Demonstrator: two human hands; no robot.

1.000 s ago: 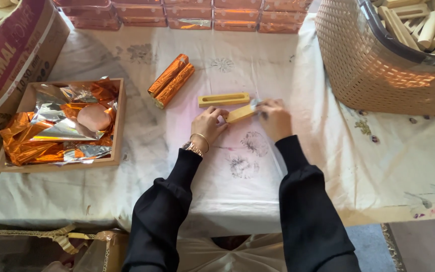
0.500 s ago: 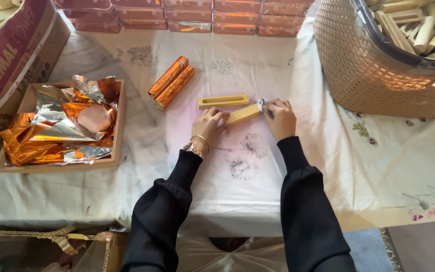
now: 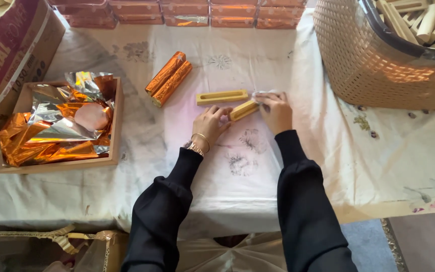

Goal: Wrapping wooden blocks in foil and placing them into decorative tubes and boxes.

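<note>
Far left: a cardboard box (image 3: 6,60) stands at the table's edge, its printed side facing you
Wooden tray (image 3: 114,126): sits just right of the box, filled with crumpled orange and silver foil sheets (image 3: 51,136) around a round pinkish lump (image 3: 91,117)
Wrapped sticks (image 3: 168,79): two orange-foil bars lie side by side, slanted, between the tray and your hands
Slotted block (image 3: 222,96): a pale yellow bar with a long groove lies flat just beyond your fingers
Your left hand (image 3: 208,125): fingers curl onto the near end of the plain yellow bar (image 3: 243,109), pinning it on the white cloth (image 3: 237,201)
Bar: tilted, right end farther from you, between both your hands
Your right hand (image 3: 276,112): closed on the bar's far end, pinching a scrap of silvery foil (image 3: 261,96) there
Back edge: a row of orange packets (image 3: 187,12)
Far right: a woven basket (image 3: 368,60) holds many bare yellow bars (image 3: 419,20)
</note>
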